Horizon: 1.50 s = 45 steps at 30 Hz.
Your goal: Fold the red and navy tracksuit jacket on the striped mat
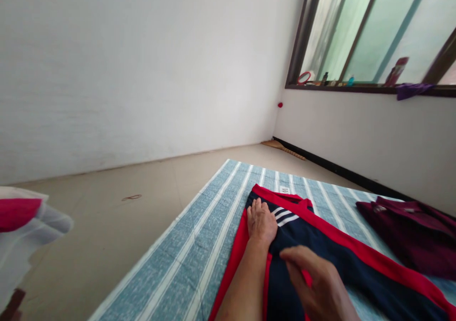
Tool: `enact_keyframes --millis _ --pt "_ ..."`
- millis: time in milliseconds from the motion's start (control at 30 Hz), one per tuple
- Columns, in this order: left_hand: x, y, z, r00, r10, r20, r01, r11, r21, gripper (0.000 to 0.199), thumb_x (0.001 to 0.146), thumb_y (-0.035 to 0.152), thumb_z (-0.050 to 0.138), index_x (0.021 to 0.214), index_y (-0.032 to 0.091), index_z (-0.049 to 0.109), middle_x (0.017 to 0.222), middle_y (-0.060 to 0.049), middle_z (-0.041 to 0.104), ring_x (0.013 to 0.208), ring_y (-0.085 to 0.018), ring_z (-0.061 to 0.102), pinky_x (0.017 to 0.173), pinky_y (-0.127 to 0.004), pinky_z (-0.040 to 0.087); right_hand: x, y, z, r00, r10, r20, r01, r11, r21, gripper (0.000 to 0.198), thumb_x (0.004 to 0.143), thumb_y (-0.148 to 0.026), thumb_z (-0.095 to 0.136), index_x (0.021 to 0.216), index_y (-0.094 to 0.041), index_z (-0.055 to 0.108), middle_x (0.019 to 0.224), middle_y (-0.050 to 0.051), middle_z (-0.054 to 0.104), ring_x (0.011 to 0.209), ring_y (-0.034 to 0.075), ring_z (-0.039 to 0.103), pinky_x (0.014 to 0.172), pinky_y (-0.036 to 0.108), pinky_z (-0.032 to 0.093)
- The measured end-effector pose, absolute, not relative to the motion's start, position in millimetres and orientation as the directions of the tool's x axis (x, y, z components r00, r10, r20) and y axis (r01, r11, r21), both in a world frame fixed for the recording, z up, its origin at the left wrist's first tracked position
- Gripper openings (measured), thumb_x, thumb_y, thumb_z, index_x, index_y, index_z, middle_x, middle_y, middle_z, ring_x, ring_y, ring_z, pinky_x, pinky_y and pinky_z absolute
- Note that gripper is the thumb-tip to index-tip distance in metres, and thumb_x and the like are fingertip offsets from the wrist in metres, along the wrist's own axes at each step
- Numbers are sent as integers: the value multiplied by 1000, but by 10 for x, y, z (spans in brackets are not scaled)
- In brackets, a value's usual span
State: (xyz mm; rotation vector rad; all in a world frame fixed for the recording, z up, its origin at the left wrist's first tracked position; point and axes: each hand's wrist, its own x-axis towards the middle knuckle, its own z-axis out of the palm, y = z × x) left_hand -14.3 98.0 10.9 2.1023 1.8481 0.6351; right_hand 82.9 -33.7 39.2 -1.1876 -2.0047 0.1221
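Note:
A navy garment [320,250] with red trim and white stripes lies flat on a blue-and-white striped mat [199,245]. My left hand [261,221] rests palm down on its upper left part, fingers together and flat, near the white stripes. My right hand [313,283] hovers or presses on the navy cloth just below and to the right, fingers curled slightly; it is blurred, and whether it pinches the fabric is unclear.
A dark maroon garment [413,235] lies on the mat at the right. White and pink cloth [24,226] sits at the left edge. Beige floor [117,216] meets white walls. A window sill [356,84] holds small items.

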Motion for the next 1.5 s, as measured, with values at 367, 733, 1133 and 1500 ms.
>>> enact_keyframes --millis 367,733,1133,1500 --pt "-152 969 188 74 994 84 855 -107 508 46 88 24 46 133 11 50 147 -13 41 139 -23 30 115 -40 22 602 1598 425 49 970 239 929 44 -368 28 85 -29 52 107 -21 69 107 8 70 100 23 63 78 28 46" --pt "-134 941 204 87 993 84 868 -117 483 46 87 25 47 129 7 54 146 -16 42 138 -26 32 115 -41 23 526 1931 476 62 987 148 950 -13 -312 22 77 -33 59 87 -22 75 94 9 72 92 24 66 68 27 45" --pt "-98 949 161 72 992 105 874 -113 473 47 86 23 48 130 7 53 146 -15 41 138 -27 32 115 -42 24 565 2123 470 15 995 97 911 26 -412 19 72 -34 65 72 -17 74 67 5 68 66 17 62 55 23 39" --pt "-102 953 199 83 982 168 886 -150 439 49 90 16 37 138 7 43 149 -15 38 139 -26 29 115 -40 22 573 2156 280 25 983 181 906 55 -420 24 87 -34 55 81 -19 72 82 5 71 79 16 63 63 23 39"
